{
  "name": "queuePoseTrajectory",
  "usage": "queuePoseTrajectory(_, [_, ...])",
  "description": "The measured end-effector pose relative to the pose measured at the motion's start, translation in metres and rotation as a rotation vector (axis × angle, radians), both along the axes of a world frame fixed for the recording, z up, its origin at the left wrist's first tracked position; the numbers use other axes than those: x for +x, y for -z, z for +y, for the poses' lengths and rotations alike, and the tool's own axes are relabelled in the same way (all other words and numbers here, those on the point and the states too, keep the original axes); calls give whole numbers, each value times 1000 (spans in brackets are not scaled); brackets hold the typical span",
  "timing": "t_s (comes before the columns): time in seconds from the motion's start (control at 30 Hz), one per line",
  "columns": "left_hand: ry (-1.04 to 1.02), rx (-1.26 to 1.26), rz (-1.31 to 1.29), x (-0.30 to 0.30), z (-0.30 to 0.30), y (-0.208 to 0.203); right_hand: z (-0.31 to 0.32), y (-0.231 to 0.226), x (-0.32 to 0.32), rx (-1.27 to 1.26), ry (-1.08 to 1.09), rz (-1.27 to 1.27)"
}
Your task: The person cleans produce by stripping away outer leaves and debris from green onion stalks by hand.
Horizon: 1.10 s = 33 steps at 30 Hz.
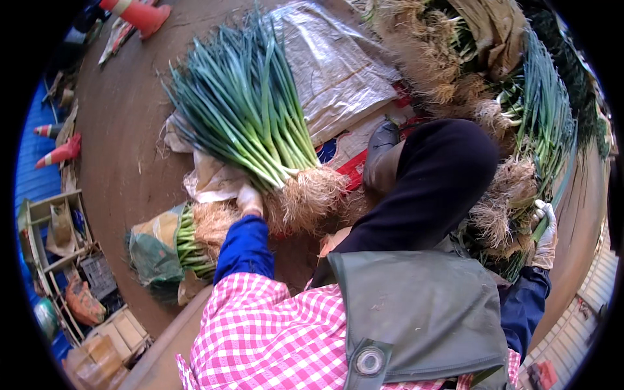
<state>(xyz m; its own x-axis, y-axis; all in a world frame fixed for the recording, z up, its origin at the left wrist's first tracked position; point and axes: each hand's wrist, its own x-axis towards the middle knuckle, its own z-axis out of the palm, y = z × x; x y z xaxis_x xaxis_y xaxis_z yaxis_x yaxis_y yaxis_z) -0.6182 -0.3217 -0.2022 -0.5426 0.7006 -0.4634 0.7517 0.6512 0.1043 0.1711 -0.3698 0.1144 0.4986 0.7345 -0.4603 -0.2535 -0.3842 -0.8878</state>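
Note:
A big bundle of green onions [260, 123] lies in front of me, its green tops pointing away and its pale, stringy roots [313, 192] toward me. My left hand [249, 197], in a whitish glove, reaches to the left side of this bundle beside the roots; its fingertips are hidden. Far to my right, my right hand [547, 235] in a white glove is closed around a green onion stalk [539, 229]. That hand is at the near end of a long heap of green onions [546, 110] with tangled roots [504, 201].
A wrapped bundle [156, 244] lies left of my left arm. A silvery sheet [331, 65] spreads beyond the onions, near my boot [382, 146]. More rooty onions [422, 39] are piled at the far right. Traffic cones [138, 16] and a wooden shelf [58, 253] stand leftward.

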Motion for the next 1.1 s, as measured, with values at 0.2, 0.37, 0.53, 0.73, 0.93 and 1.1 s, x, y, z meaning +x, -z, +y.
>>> queuePoseTrajectory(0.2, [335,-195,-43,31,-50,6,-17,-9,-19,137,128,-157])
queuePoseTrajectory(0.37, [567,-309,-281,33,-80,3,11,-24,-28,325,170,-291])
queuePoseTrajectory(0.53, [720,-561,-561,68,-56,-74,6,-7,42,306,309,-73])
queuePoseTrajectory(0.73, [847,215,-427,156,36,-239,43,25,46,-254,211,-438])
queuePoseTrajectory(0.93, [763,961,-1021,278,104,-394,43,15,66,182,21,-132])
queuePoseTrajectory(1.1, [912,1034,-1278,411,83,-436,-86,-112,51,387,101,-547])
